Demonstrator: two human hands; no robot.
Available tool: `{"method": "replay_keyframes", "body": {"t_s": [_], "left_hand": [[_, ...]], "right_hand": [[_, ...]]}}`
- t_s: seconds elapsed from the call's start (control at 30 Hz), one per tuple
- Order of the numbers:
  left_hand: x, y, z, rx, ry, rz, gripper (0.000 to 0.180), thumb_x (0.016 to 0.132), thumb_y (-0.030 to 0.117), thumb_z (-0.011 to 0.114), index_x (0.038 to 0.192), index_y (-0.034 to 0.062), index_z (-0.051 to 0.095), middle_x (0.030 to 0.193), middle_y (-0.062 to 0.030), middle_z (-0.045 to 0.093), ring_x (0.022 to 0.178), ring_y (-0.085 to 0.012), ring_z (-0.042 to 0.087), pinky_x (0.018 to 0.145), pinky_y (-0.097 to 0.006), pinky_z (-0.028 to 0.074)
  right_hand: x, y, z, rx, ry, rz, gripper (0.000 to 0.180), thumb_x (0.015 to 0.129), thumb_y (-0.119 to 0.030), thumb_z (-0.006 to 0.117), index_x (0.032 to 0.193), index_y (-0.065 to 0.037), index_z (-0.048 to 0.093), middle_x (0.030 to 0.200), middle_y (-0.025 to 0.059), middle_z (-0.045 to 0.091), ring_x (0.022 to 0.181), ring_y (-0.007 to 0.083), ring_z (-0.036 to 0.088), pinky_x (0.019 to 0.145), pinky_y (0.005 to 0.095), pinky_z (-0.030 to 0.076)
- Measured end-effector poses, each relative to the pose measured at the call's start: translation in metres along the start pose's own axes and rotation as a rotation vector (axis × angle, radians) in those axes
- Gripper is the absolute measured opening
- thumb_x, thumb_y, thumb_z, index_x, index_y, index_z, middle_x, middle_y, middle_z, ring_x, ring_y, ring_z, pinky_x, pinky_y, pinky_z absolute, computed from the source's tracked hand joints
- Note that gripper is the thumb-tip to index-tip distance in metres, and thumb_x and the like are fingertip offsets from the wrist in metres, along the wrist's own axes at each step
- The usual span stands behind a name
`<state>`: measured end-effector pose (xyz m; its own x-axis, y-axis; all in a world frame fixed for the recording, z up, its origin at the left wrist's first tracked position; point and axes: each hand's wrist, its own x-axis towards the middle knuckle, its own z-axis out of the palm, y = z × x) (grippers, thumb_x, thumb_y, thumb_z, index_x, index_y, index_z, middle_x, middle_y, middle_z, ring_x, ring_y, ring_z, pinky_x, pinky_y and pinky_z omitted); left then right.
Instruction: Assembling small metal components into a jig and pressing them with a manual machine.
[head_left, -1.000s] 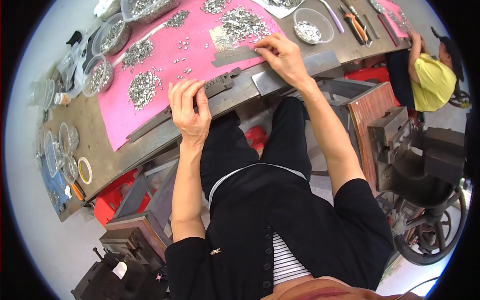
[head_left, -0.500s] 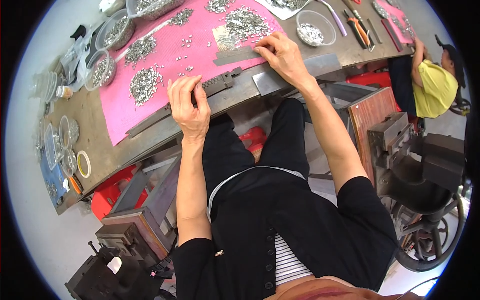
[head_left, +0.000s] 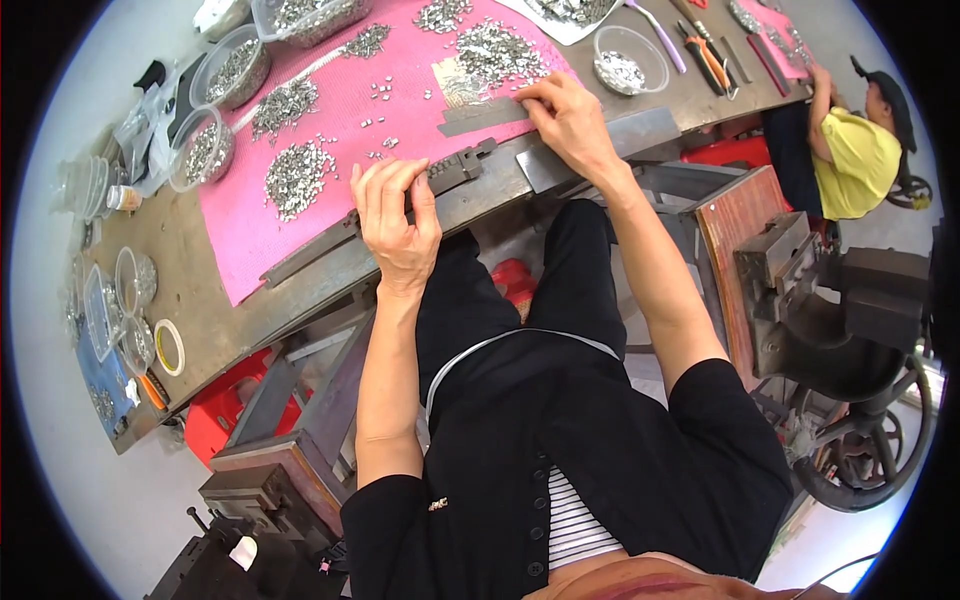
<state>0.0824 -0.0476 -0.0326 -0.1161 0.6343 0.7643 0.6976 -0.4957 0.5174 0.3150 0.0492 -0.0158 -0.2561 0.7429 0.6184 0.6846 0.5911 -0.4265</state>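
A long dark metal bar with a row of notches (head_left: pixel 455 170) lies along the front edge of a pink mat (head_left: pixel 230 240). Over its middle is my left hand (head_left: pixel 398 222), fingers curled and thumb drawn close; whatever they grip is hidden. My right hand (head_left: pixel 572 125) is pinched at the right end of a flat grey metal strip (head_left: pixel 485 116); what sits between those fingertips is too small to make out. Beyond the strip lies a heap of small silvery metal pieces (head_left: pixel 495 52), beside a yellowish patch (head_left: pixel 455 82).
More piles of metal pieces (head_left: pixel 297 180) cover the mat. Clear tubs of parts (head_left: pixel 203 150) stand at left, another round tub (head_left: pixel 630 60) at right near orange-handled pliers (head_left: pixel 707 62). A metal plate (head_left: pixel 545 170) overhangs the front edge. A co-worker in yellow (head_left: pixel 858 160) sits far right.
The view has shifted slightly. My left hand stays over the notched bar, curled much as before. My right hand keeps its pinch by the grey strip, with little visible movement.
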Motion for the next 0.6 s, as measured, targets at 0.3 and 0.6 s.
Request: {"method": "replay_keyframes", "body": {"t_s": [0.3,0.6], "left_hand": [[-0.001,0.001,-0.004,-0.012,-0.005,-0.011,0.019,0.086,0.0,0.07,0.104,0.007,0.07,0.099,-0.0083,0.068,0.103,-0.0295,0.064,0.11,-0.052,0.038],[0.0,0.0,-0.002,-0.026,0.011,-0.008,0.021,0.085,-0.001,0.069,0.105,0.0072,0.069,0.098,-0.0084,0.067,0.101,-0.0291,0.064,0.109,-0.053,0.039]], "right_hand": [[0.004,-0.003,0.004,-0.065,-0.034,-0.024,0.009,0.083,-0.007,0.07,0.09,-0.002,0.068,0.085,0.0119,0.061,0.081,0.0309,0.063,0.073,0.04,0.051],[0.006,-0.058,0.005,0.237,-0.294,-0.299,0.014,0.083,-0.003,0.07,0.093,-0.002,0.061,0.096,0.0102,0.061,0.087,0.0283,0.062,0.075,0.0364,0.049]]}}
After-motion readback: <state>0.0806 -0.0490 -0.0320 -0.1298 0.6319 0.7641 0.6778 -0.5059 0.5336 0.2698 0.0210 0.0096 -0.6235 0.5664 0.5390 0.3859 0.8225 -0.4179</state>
